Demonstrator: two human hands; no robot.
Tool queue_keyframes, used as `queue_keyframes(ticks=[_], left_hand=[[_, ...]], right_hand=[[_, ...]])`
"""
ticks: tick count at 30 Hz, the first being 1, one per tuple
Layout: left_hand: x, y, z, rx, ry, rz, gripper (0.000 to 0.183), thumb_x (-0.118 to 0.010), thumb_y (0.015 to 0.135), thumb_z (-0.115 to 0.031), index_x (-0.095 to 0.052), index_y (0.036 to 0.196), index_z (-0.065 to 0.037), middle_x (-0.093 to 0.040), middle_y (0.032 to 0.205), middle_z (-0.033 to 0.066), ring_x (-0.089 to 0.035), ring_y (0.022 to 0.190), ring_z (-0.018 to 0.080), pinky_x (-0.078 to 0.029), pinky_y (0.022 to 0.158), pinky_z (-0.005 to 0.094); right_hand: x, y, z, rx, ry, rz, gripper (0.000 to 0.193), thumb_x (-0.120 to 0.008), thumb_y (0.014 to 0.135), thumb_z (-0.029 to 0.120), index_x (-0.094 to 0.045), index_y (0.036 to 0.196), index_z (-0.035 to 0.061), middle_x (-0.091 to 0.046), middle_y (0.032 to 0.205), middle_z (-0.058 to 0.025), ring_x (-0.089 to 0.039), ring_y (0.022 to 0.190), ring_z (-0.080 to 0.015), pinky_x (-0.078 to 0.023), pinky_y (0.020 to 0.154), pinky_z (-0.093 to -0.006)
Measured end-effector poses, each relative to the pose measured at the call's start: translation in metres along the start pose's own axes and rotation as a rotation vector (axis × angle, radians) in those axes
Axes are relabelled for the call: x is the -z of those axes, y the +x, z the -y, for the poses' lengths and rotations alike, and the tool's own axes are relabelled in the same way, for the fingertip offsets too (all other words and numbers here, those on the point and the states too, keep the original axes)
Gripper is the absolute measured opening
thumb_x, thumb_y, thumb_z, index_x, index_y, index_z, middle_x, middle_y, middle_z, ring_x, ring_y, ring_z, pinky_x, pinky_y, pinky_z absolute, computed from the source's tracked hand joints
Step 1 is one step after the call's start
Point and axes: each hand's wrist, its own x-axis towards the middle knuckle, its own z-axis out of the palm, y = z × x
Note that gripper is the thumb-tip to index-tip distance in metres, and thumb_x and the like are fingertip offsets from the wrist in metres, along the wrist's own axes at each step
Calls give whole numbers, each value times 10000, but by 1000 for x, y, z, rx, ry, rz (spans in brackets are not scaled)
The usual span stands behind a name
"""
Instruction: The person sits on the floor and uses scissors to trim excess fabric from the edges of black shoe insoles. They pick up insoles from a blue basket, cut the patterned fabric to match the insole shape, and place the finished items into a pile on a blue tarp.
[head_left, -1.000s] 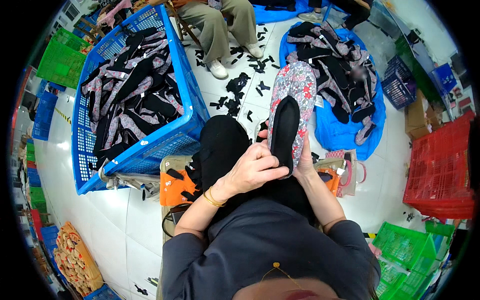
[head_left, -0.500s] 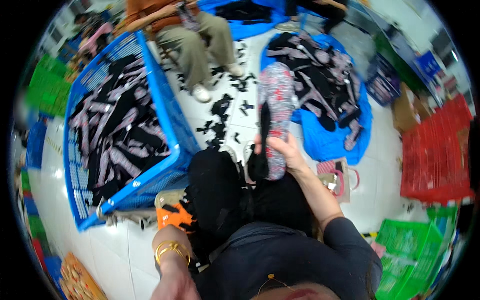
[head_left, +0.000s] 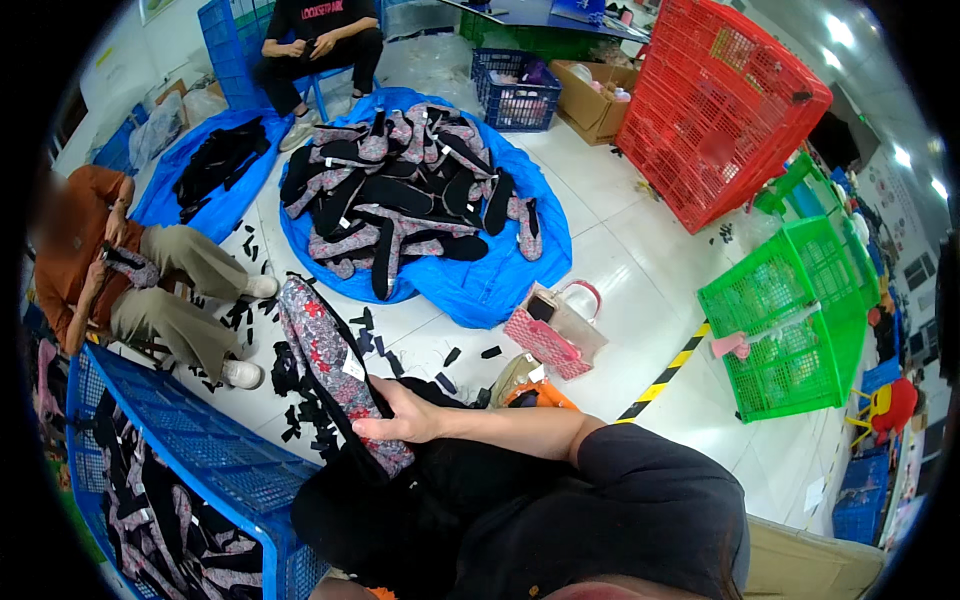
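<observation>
One held floral shoe (head_left: 328,358), two blue floor sheets (head_left: 541,200)
Also one shoe-filled blue crate (head_left: 190,425), one navy basket (head_left: 515,108), one cardboard box (head_left: 588,116), one handbag (head_left: 545,343), two seated co-workers (head_left: 75,225) nearby; perhaps two green crates (head_left: 795,350), though they overlap.

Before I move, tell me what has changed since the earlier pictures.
The left hand let go of the floral shoe and is no longer clearly in view. The view swung right, so the shoe and blue crate appear lower and farther left. The right hand kept its grip; the shoe pile stayed on the blue sheet.
</observation>
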Motion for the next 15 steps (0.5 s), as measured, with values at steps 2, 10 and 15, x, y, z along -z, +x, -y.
queue_keyframes(ticks=[2, 10, 15], left_hand=[[6, -3, 6, 56, -49, -44, 258, -554, 830, 7, -471, 1074, 12, -419, 1143, 116, -414, 1097, 229, -483, 930, 361], [29, -9, 33, 186, -150, -168, 174, -567, 843, -58, -486, 994, -32, -426, 1079, 91, -440, 1002, 204, -508, 855, 348], [44, -8, 41, 243, -198, -234, 129, -575, 851, -99, -495, 945, -59, -430, 1038, 75, -456, 942, 189, -523, 808, 339]], right_hand=[[2, 2, -4, 23, 40, -5, 691, -668, 853, 254, -359, 1370, -85, -506, 1303, -145, -452, 1193, -198, -318, 1054, -336], [7, 4, -14, 49, 123, -22, 630, -675, 861, 322, -421, 1291, -61, -562, 1063, -83, -504, 974, -143, -424, 895, -305], [15, 5, -11, 0, 232, 41, 653, -658, 867, 343, -401, 1314, -57, -554, 1115, -96, -486, 1031, -156, -391, 947, -314]])
